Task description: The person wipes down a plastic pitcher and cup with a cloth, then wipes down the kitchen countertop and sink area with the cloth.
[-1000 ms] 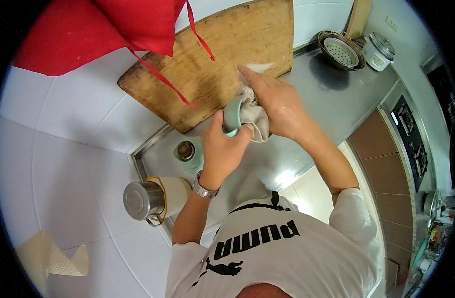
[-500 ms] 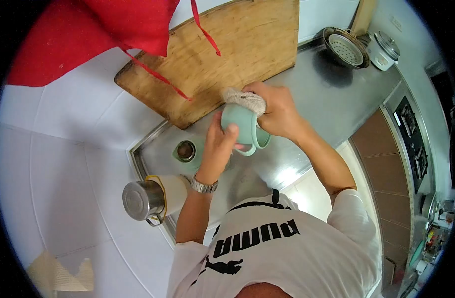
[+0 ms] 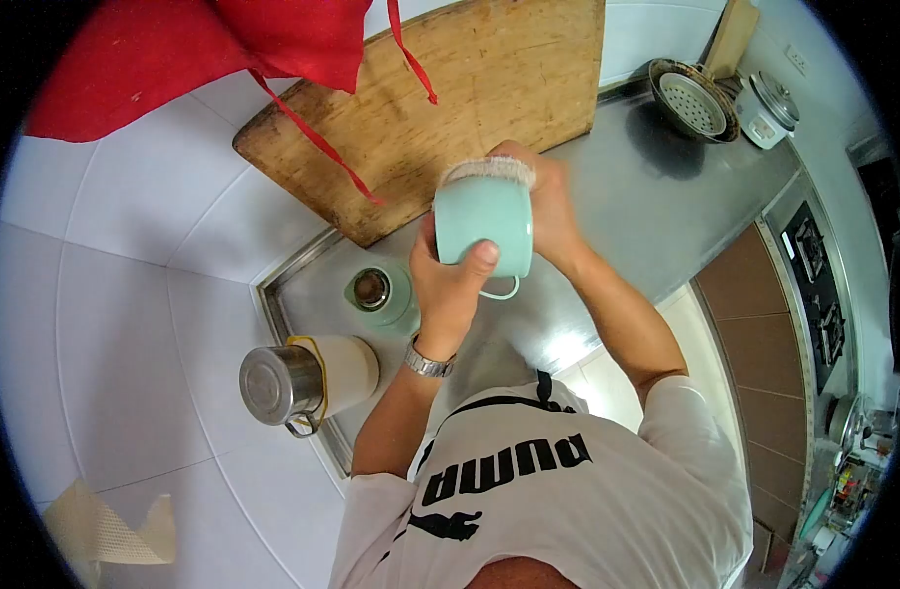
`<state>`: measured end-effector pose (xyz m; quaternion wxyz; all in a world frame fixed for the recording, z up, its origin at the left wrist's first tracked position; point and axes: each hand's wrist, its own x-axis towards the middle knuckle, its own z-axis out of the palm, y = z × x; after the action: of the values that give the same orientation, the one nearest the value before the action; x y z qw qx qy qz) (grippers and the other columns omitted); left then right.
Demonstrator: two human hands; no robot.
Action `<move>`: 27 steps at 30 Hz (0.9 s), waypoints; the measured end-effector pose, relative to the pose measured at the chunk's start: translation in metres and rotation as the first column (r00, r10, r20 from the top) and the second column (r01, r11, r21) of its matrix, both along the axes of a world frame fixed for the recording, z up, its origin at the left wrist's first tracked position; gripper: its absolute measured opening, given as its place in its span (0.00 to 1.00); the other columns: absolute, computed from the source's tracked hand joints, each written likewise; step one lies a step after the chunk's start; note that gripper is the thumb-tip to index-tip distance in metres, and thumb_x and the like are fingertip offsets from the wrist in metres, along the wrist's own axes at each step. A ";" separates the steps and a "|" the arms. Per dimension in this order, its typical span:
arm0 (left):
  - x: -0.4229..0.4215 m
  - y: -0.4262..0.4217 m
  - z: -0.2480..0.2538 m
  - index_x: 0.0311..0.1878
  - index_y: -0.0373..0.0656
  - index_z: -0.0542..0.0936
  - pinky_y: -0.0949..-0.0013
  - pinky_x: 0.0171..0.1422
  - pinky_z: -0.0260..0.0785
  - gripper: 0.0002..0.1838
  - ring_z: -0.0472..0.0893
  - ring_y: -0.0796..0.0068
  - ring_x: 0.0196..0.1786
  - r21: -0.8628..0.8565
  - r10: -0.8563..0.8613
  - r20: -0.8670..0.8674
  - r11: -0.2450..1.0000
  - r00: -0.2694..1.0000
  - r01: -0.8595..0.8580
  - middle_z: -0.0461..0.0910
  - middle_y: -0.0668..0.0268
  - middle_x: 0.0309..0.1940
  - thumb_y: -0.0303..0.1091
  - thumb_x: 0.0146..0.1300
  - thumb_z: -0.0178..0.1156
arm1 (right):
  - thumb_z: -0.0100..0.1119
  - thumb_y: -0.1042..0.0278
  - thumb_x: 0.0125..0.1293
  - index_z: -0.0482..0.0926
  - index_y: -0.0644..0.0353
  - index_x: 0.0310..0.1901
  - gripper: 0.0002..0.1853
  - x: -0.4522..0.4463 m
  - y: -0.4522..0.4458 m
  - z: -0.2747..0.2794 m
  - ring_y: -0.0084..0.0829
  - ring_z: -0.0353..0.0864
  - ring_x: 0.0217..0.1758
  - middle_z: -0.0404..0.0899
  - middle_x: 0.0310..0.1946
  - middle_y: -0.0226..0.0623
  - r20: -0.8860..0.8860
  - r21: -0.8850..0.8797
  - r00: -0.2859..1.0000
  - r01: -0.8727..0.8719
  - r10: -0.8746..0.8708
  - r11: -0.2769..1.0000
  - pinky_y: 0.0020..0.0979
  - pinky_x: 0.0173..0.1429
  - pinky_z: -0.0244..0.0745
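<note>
A mint-green mug (image 3: 484, 221) is held up above the steel counter, its handle hanging at the lower side. My left hand (image 3: 450, 287) is wrapped round its near left side, thumb laid across the wall. On the mug's far end lies a beige, fuzzy cloth (image 3: 489, 172), pressed there by my right hand (image 3: 550, 201), whose fingers are partly hidden behind the mug and slightly blurred. Below and left of my left hand stands a green bottle-shaped vessel (image 3: 396, 302) with a dark round top.
A large wooden board (image 3: 450, 108) leans at the back of the steel counter (image 3: 627, 196), with red fabric (image 3: 205, 59) and its strings hanging over it. A lidded metal container (image 3: 281, 385) stands left. Far right are a pan with a strainer (image 3: 693, 103), a rice cooker (image 3: 766, 110) and a gas stove (image 3: 813, 275).
The mug has turned in my hands, so its handle now shows less and its side faces me more. My right hand and the cloth have shifted slightly up across its far end.
</note>
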<state>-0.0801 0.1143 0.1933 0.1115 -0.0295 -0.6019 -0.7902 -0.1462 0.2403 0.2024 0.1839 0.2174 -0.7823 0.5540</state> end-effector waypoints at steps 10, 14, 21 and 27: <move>-0.009 -0.029 -0.021 0.56 0.30 0.62 0.64 0.46 0.72 0.48 0.78 0.65 0.47 -0.625 -0.103 -0.132 0.781 0.986 -0.002 0.76 0.56 0.44 0.50 0.37 0.75 | 0.61 0.65 0.56 0.80 0.63 0.40 0.13 0.008 -0.007 -0.044 0.25 0.80 0.38 0.82 0.36 0.34 0.443 -0.561 0.793 -0.117 0.417 0.819 0.29 0.40 0.74; -0.007 -0.048 -0.030 0.63 0.31 0.56 0.63 0.44 0.74 0.48 0.77 0.64 0.48 -0.319 -0.207 0.018 0.926 0.978 0.202 0.71 0.55 0.52 0.61 0.52 0.60 | 0.64 0.70 0.48 0.78 0.58 0.35 0.11 0.001 0.007 -0.022 0.35 0.79 0.33 0.79 0.30 0.34 -0.087 0.014 0.995 -0.041 0.042 0.999 0.33 0.37 0.73; 0.002 -0.031 -0.005 0.61 0.41 0.65 0.63 0.55 0.68 0.32 0.72 0.72 0.55 0.170 -0.365 0.137 0.924 0.921 0.341 0.69 0.64 0.56 0.58 0.66 0.45 | 0.64 0.68 0.42 0.76 0.57 0.33 0.14 0.005 0.002 0.001 0.42 0.76 0.36 0.77 0.31 0.37 -0.518 0.294 0.832 -0.044 0.198 0.955 0.36 0.38 0.71; -0.010 -0.030 -0.030 0.57 0.36 0.67 0.66 0.52 0.69 0.35 0.74 0.72 0.51 0.114 -0.260 0.109 0.962 0.959 0.248 0.73 0.61 0.50 0.57 0.58 0.57 | 0.56 0.65 0.55 0.75 0.60 0.40 0.12 -0.001 -0.004 -0.016 0.48 0.77 0.38 0.78 0.36 0.44 0.063 0.160 0.993 -0.107 0.098 0.981 0.38 0.40 0.71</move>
<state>-0.0896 0.0846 0.1629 -0.0270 -0.0521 -0.5590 -0.8271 -0.1468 0.2364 0.1864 0.1153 0.2567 -0.8174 0.5027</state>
